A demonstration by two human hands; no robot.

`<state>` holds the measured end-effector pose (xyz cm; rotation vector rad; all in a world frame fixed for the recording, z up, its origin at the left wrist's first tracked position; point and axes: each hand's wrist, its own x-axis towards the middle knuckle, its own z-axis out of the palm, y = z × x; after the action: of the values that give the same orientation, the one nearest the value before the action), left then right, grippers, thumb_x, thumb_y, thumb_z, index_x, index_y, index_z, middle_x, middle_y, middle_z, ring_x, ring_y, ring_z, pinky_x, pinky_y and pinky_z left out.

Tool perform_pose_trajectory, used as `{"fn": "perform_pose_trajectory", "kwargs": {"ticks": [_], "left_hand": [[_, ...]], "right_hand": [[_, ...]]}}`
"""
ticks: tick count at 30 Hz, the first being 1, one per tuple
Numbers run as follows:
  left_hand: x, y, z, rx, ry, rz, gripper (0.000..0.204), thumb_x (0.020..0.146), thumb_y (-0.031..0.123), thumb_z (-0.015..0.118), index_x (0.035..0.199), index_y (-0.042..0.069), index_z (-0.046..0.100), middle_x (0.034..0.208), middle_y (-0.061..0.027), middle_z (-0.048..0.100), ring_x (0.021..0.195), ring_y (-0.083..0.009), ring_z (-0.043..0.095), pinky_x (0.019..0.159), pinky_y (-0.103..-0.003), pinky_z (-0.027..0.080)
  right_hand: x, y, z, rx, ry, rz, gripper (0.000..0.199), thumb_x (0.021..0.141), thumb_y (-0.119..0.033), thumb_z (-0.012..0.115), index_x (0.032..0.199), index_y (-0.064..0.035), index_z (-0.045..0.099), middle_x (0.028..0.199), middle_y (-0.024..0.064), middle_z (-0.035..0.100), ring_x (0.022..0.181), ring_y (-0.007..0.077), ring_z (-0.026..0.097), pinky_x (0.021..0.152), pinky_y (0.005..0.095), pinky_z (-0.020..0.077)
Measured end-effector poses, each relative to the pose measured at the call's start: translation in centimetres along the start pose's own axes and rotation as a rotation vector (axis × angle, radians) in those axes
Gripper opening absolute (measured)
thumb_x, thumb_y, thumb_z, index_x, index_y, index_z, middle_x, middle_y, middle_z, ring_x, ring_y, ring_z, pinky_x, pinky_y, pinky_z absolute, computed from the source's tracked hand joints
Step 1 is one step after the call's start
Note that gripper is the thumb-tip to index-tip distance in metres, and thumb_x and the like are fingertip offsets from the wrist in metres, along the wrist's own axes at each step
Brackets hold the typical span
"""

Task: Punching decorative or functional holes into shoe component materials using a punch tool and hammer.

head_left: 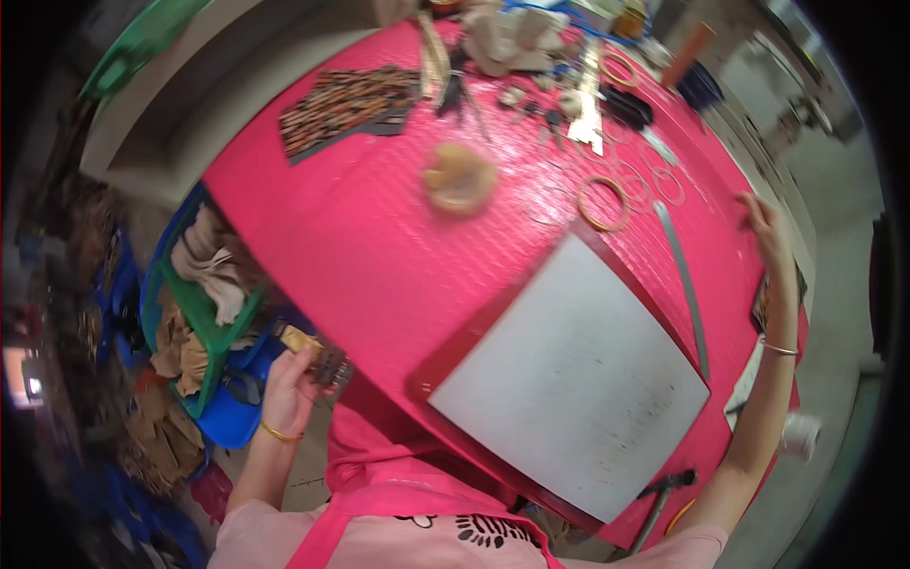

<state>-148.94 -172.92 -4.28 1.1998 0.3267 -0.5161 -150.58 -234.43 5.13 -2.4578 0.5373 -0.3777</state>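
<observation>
The left hand [290,381] pinched a dark patterned piece [334,368], its long axis too blurred to tell, just off the bench [351,256] at its left edge; the right hand [755,216], loosely uncurled and seemingly empty, was well apart

The left hand [292,381] curls in a grip at near left; the right arm [770,379] stretches farther, right hand [766,226] loosely open.
</observation>
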Motion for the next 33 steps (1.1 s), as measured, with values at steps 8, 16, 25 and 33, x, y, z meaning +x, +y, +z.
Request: {"fn": "perform_pose_trajectory", "kwargs": {"ticks": [8,16,25,33], "left_hand": [[-1.7,0.8,-7.5,-0.212,0.271,0.01,0.018,0.09,0.021,0.046,0.098,0.005,0.05,0.083,-0.006,0.061,0.064,-0.0144,0.06,0.049,-0.026,0.049],[-1.6,1.7,-12.8,-0.255,0.434,0.032,0.017,0.089,0.021,0.047,0.097,0.006,0.051,0.083,-0.0061,0.061,0.064,-0.0145,0.059,0.05,-0.028,0.049],[1.4,1.8,-10.9,-0.217,0.142,0.018,0.019,0.09,0.025,0.048,0.096,0.009,0.053,0.08,-0.0035,0.059,0.058,-0.0136,0.054,0.048,-0.025,0.042],[1.1,2.2,-3.6,-0.166,-0.219,-0.005,0.019,0.09,0.022,0.048,0.104,0.011,0.054,0.091,0.0,0.061,0.068,-0.0099,0.057,0.054,-0.024,0.045]], "right_hand": [[8.2,-29.6,30.4,-0.11,-0.283,-0.562,0.047,0.083,-0.047,0.047,0.09,-0.0018,0.06,0.078,0.0206,0.061,0.081,0.0335,0.059,0.07,0.0408,0.0449],[12.8,-30.2,39.3,-0.338,-0.161,-0.125,0.058,0.064,-0.039,0.072,0.103,-0.0026,0.05,0.099,0.019,0.059,0.093,0.0274,0.058,0.083,0.0418,0.0385],[-2.1,-28.9,21.4,0.797,0.002,-0.287,0.026,0.087,-0.012,0.051,0.11,-0.0025,0.042,0.094,0.0095,0.058,0.075,0.0117,0.058,0.053,0.021,0.0481],[-27.2,-15.1,8.5,0.563,0.388,0.516,0.037,0.084,-0.012,0.054,0.117,-0.004,0.039,0.095,0.0104,0.056,0.065,0.0106,0.053,0.044,0.0198,0.0399]]}}
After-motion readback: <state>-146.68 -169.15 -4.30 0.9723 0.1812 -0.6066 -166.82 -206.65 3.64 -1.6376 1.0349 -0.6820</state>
